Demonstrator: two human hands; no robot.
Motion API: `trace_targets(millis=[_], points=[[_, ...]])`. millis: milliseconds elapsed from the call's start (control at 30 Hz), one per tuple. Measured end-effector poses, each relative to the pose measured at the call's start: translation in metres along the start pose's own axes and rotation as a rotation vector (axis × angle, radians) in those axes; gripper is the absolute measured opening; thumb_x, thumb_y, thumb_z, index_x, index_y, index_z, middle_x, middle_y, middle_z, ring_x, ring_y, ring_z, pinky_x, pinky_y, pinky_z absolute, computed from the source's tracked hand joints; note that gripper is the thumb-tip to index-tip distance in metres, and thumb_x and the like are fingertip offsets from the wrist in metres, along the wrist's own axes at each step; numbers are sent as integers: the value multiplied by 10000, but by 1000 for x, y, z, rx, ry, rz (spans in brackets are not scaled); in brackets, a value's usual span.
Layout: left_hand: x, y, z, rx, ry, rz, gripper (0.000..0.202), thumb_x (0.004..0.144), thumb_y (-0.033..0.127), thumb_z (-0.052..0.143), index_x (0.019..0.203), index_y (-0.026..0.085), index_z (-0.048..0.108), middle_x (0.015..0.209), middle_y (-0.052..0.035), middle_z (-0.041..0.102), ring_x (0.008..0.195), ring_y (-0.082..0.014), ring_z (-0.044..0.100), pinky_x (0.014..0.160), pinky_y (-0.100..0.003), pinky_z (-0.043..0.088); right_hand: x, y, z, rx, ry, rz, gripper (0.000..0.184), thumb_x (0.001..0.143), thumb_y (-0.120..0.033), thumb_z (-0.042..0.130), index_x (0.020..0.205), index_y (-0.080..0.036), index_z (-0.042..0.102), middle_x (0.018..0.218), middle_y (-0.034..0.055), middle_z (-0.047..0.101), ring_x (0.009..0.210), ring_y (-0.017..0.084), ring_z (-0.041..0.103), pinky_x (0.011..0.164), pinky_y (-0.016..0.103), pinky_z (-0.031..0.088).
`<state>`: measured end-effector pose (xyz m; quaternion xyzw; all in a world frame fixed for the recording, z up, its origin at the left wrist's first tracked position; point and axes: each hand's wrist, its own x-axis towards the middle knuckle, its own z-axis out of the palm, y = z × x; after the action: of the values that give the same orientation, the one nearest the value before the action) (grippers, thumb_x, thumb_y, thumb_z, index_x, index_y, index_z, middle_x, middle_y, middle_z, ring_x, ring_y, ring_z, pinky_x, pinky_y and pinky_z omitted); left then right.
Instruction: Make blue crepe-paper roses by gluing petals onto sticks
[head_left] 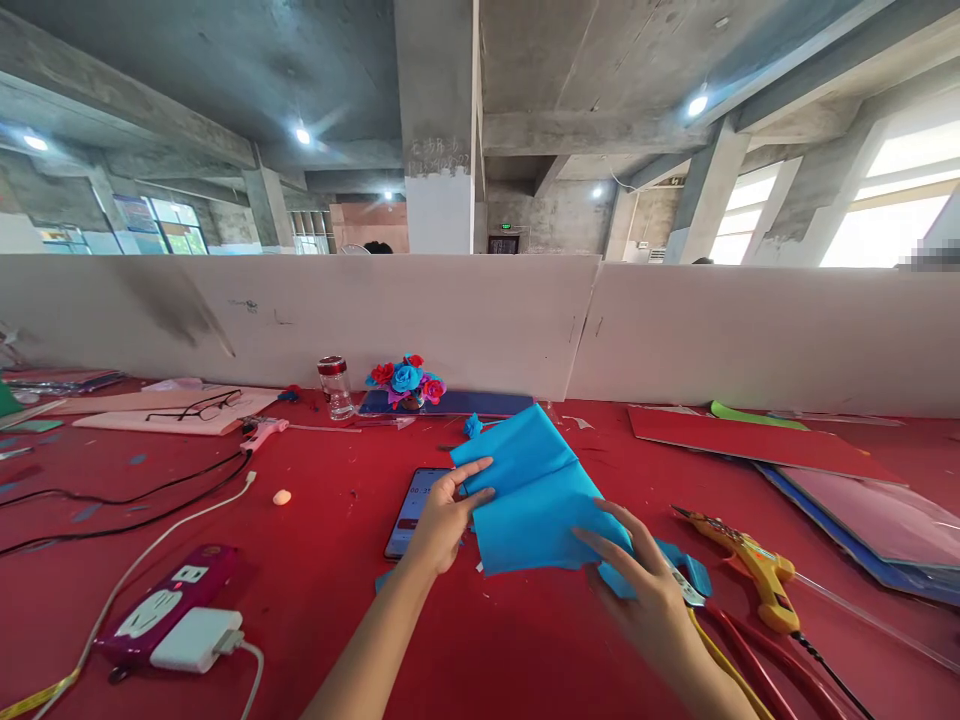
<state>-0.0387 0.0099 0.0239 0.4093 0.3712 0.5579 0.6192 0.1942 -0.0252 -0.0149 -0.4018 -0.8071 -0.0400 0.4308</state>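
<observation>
A folded sheet of blue paper (pixel 534 492) is held just above the red table (pixel 315 560). My left hand (pixel 444 518) pinches its left edge, thumb on top and fingers underneath. My right hand (pixel 643 592) grips its lower right corner, fingers spread over the sheet. A phone (pixel 409 512) with a lit screen lies under my left hand. Red-handled scissors (pixel 739 640) lie partly under my right wrist, with blue scraps (pixel 694 572) beside them.
A yellow glue gun (pixel 754 568) lies right of the scissors. Paper flowers (pixel 406 380) and a jar (pixel 334 385) stand by the white partition (pixel 465 320). Glasses (pixel 196 405), cables and a power strip (pixel 161 605) are left; coloured paper sheets (pixel 757 445) lie right.
</observation>
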Motion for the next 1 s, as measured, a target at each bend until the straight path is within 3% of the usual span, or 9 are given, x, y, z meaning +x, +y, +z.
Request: trace_targets(millis=[100, 300, 533, 833, 900, 1000], points=[[2, -1, -2, 4, 7, -7, 522, 661, 211, 732, 1157, 220, 568, 1171, -100, 601, 898, -246, 631, 706, -324, 531, -5, 6, 3, 13, 75, -18, 336, 827, -112, 481, 1095, -305, 543, 1225, 79, 434, 1051, 230, 526, 718, 302, 522], [4, -8, -4, 74, 3, 44, 510, 691, 266, 707, 1177, 251, 554, 1217, -75, 573, 1025, -269, 575, 795, -377, 516, -11, 14, 0, 164, 263, 212, 169, 798, -128, 497, 842, -232, 623, 923, 63, 567, 773, 173, 599, 553, 245, 509], [9, -15, -8, 85, 50, 140, 462, 693, 316, 700, 1131, 217, 591, 1250, -87, 549, 1131, -285, 507, 908, -393, 458, -14, 18, 1, 257, 250, 252, 81, 719, -153, 563, 685, -212, 607, 755, 40, 564, 633, 162, 557, 485, 251, 452], [2, -8, -2, 104, 41, 120, 596, 611, 287, 765, 1163, 229, 548, 1112, -95, 633, 986, -294, 595, 798, -418, 513, -9, 6, -7, 308, 209, 161, 99, 689, -126, 582, 648, -216, 591, 686, 15, 561, 613, 155, 550, 541, 262, 442], [0, -7, -1, 128, 31, 126, 619, 599, 277, 773, 1171, 240, 538, 1136, -94, 618, 987, -290, 593, 796, -412, 513, -12, 5, -9, 409, 202, 214, 101, 705, -149, 555, 631, -213, 581, 690, 17, 534, 611, 154, 519, 520, 258, 421], [-1, -6, -1, 151, 7, 142, 622, 616, 282, 759, 1190, 254, 519, 1174, -91, 590, 1000, -282, 583, 803, -409, 507, -15, 8, -12, 602, 256, 424, 127, 731, -196, 521, 622, -207, 584, 711, 22, 503, 612, 149, 474, 488, 242, 393]])
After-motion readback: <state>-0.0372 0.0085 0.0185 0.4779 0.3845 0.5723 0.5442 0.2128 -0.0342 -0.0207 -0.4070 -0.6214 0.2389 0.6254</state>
